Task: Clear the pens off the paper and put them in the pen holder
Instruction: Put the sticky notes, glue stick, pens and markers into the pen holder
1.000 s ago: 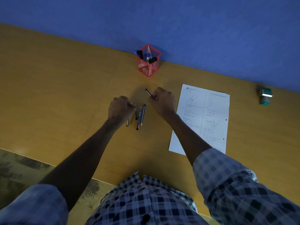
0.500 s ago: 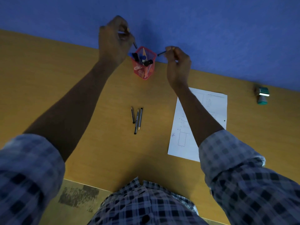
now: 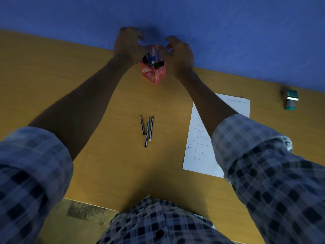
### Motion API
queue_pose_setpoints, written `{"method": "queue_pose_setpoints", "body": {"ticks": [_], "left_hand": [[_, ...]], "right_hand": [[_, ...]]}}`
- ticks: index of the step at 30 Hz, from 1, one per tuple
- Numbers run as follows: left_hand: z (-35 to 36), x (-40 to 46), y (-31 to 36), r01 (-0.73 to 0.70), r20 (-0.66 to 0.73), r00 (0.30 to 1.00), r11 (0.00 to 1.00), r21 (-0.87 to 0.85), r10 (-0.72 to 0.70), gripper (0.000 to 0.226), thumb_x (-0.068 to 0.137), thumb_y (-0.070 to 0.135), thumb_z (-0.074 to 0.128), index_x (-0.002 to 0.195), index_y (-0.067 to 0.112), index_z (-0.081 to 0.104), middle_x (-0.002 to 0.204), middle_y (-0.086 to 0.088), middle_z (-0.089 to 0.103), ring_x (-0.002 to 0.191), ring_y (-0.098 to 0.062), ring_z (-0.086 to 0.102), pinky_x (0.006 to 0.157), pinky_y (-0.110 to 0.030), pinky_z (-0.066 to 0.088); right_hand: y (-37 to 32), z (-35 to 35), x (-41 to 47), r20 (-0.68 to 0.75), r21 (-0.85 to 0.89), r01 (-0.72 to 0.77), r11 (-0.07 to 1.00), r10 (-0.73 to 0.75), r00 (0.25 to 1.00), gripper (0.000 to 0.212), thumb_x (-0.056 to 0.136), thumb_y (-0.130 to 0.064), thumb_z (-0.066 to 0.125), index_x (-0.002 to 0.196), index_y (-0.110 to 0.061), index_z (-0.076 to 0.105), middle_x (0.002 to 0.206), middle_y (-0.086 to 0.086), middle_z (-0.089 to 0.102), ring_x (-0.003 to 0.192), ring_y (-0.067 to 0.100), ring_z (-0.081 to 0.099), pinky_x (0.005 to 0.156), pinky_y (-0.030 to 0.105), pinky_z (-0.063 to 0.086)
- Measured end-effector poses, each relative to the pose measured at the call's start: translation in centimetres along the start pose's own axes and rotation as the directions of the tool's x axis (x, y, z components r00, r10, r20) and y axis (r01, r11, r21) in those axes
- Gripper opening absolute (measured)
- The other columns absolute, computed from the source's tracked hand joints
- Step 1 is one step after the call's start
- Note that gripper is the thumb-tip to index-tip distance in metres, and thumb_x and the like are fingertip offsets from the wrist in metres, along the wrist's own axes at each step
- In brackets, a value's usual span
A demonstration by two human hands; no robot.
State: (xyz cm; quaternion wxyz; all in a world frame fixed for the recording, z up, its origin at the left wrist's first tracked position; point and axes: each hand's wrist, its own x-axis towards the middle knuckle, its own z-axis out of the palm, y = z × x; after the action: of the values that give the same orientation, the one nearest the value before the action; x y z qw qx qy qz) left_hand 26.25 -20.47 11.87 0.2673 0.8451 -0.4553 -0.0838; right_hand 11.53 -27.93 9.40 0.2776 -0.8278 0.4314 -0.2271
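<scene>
A red mesh pen holder (image 3: 153, 73) stands at the table's far edge against the blue wall, with several pens and markers sticking out of it. My left hand (image 3: 127, 45) hovers at its left side and my right hand (image 3: 179, 53) at its right, both with fingers spread and nothing in them. Three pens (image 3: 147, 131) lie side by side on the bare wood in the middle of the table. A white printed sheet of paper (image 3: 200, 152) lies to the right, partly under my right forearm, with no pen on the part I see.
A green and white stamp-like object (image 3: 290, 99) stands at the far right of the wooden table (image 3: 52, 81). The blue wall rises right behind the holder. My checked shirt fills the bottom of the view at the table's near edge.
Both hands held a pen above the holder half a second ago; now they are lower beside it, fingers apart and empty. The three pens on the table have not moved.
</scene>
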Motion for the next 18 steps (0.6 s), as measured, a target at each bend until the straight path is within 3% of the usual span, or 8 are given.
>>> {"method": "queue_pose_setpoints", "body": {"ticks": [3,8,11,15,18], "left_hand": [[0.4,-0.1,-0.4,0.034,0.003,0.999,0.999,-0.036,-0.034,0.050,0.084,0.039,0.065,0.120,0.004,0.064,0.124,-0.011,0.065,0.116,-0.024,0.060,0.090,-0.030,0.047],[1.0,-2.2,-1.3,0.121,-0.111,0.984,0.983,-0.139,-0.137,0.037,0.089,0.036,0.056,0.114,0.010,0.065,0.105,-0.008,0.072,0.100,-0.021,0.066,0.074,-0.019,0.041],[1.5,-4.9,-1.9,0.147,-0.170,0.970,0.977,-0.152,-0.173,0.034,0.089,0.038,0.055,0.101,0.008,0.066,0.094,-0.009,0.074,0.091,-0.024,0.068,0.072,-0.024,0.047],[2.5,-9.2,-2.8,0.235,-0.085,0.963,0.949,-0.211,-0.257,0.034,0.088,0.039,0.060,0.098,0.007,0.067,0.091,-0.010,0.073,0.085,-0.026,0.069,0.072,-0.031,0.052],[3.4,-12.4,-3.5,0.291,0.003,0.956,0.946,-0.143,-0.294,0.028,0.085,0.037,0.064,0.096,0.011,0.067,0.086,-0.008,0.073,0.084,-0.027,0.069,0.073,-0.033,0.053]], "right_hand": [[0.3,0.3,-0.6,-0.133,0.038,0.011,0.999,-0.006,0.991,0.042,0.096,-0.045,0.047,0.124,-0.016,0.060,0.112,0.001,0.068,0.105,0.017,0.064,0.085,0.036,0.054],[1.5,0.9,-3.5,-0.242,0.143,-0.014,0.990,0.049,0.969,0.029,0.094,-0.032,0.051,0.112,-0.012,0.064,0.101,0.003,0.070,0.092,0.016,0.066,0.077,0.035,0.056],[2.2,1.7,-5.7,-0.142,0.096,-0.057,0.994,0.070,0.987,0.022,0.090,-0.030,0.054,0.101,-0.014,0.066,0.092,0.001,0.070,0.081,0.017,0.066,0.072,0.036,0.057],[2.8,3.1,-9.6,0.050,0.075,-0.097,0.992,0.093,0.994,0.013,0.086,-0.022,0.059,0.089,-0.013,0.068,0.083,0.001,0.071,0.073,0.016,0.066,0.069,0.037,0.059],[2.9,4.2,-12.3,0.176,0.057,-0.133,0.990,0.121,0.977,0.011,0.082,-0.020,0.063,0.088,-0.012,0.068,0.084,0.004,0.072,0.075,0.020,0.067,0.071,0.037,0.059]]}}
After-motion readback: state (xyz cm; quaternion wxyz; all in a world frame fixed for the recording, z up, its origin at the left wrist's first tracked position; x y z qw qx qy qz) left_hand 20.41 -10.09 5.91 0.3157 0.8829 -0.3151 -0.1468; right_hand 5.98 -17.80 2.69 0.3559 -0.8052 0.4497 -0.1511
